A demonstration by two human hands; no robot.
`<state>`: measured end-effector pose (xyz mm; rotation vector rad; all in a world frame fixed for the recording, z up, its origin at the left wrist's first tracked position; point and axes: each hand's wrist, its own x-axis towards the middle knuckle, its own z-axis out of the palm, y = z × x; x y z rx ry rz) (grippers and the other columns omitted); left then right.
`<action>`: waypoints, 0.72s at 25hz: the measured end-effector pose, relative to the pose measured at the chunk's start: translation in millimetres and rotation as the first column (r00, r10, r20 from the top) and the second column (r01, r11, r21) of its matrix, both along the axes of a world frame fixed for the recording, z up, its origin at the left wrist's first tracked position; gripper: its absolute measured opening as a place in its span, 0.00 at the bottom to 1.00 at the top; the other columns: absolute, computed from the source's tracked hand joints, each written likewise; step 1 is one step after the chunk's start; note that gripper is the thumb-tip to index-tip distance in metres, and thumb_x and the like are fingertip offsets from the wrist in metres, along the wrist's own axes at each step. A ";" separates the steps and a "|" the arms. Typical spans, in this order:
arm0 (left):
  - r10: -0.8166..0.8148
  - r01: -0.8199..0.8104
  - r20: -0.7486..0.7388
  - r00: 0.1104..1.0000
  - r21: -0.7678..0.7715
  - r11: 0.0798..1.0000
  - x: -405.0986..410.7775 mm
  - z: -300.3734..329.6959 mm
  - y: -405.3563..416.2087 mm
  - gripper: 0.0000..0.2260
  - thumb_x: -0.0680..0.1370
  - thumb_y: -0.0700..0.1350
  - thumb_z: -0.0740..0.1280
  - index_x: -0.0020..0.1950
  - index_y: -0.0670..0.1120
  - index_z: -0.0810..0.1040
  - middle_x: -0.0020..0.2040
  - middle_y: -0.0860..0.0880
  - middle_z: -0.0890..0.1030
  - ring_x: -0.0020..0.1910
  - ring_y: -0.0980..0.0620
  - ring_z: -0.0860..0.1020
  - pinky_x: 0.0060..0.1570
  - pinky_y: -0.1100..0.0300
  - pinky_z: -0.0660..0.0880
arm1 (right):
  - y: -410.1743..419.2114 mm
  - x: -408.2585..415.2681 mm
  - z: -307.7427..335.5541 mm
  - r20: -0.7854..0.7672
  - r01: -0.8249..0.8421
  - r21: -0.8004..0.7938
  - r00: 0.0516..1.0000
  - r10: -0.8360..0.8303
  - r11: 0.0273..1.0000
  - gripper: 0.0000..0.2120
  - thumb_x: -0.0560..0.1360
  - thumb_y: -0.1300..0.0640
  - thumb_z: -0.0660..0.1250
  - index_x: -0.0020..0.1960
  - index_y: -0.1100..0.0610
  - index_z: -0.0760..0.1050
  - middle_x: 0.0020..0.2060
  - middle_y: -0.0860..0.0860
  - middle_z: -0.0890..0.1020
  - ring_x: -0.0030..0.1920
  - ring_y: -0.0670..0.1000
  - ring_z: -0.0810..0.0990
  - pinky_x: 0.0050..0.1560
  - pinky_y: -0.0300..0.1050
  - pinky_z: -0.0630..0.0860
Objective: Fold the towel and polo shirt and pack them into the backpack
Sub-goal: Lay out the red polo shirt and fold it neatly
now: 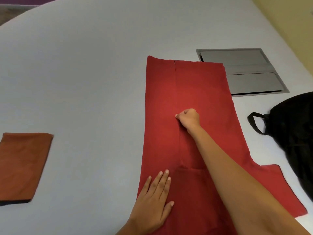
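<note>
**Red polo shirt half folded, both hands on it**

The red polo shirt lies flat on the pale grey table, a little right of the middle of the view, its length running from 6 o'clock up toward 12. Its left side is folded over the body, and the folded edge makes a long line down the middle of the cloth. On the right, one sleeve sticks out toward 4 o'clock and lies flat on the table.

The right hand reaches in from 5 o'clock, its forearm lying across the lower part of the shirt. Its fingers are curled into a loose fist at the middle of the shirt, with thumb and fingertips pinching the cloth at the folded edge.

The left hand rests palm down at 6 o'clock on the shirt's lower left part, near its left border. Its fingers are straight and slightly spread, the thumb out toward the right, pressing the cloth flat.

The towel, a rust-orange colour, sits already folded into a rectangle at 8 o'clock near the left edge of the view, well apart from the shirt.

The black backpack lies at 3 o'clock against the right edge of the view, its carry loop pointing toward the shirt. It is near the shirt's sleeve.

A grey hatch set into the table shows at 1 o'clock; the shirt's far right corner overlaps it.
</note>
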<state>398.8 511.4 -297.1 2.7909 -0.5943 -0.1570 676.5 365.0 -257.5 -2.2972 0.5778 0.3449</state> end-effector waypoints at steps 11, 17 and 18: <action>-0.003 0.003 0.023 1.000 0.012 1.000 -0.8 0.6 -2.9 0.29 0.77 0.58 0.58 0.74 0.43 0.66 0.76 0.46 0.61 0.75 0.48 0.60 0.68 0.48 0.59 | 12.2 -76.8 0.9 0.374 -0.150 -0.371 0.879 0.296 0.916 0.17 0.75 0.52 0.65 0.61 0.59 0.73 0.54 0.56 0.78 0.54 0.59 0.76 0.54 0.53 0.72; 0.048 -0.048 0.004 0.999 0.011 0.999 -29.6 -3.1 -5.9 0.27 0.78 0.57 0.56 0.72 0.42 0.69 0.74 0.45 0.65 0.74 0.48 0.62 0.67 0.49 0.61 | 13.9 -198.3 -29.2 0.183 -0.445 -0.612 0.724 0.664 0.654 0.27 0.79 0.42 0.51 0.72 0.56 0.67 0.73 0.55 0.66 0.73 0.59 0.63 0.68 0.59 0.65; 0.056 -0.056 0.002 0.998 0.014 0.998 -37.4 -3.5 -4.9 0.27 0.79 0.57 0.55 0.71 0.42 0.70 0.74 0.44 0.65 0.74 0.48 0.62 0.67 0.49 0.61 | 9.1 -210.8 -33.3 0.137 -0.468 -0.627 0.720 0.680 0.623 0.28 0.79 0.41 0.50 0.73 0.55 0.65 0.74 0.54 0.63 0.74 0.59 0.61 0.70 0.60 0.62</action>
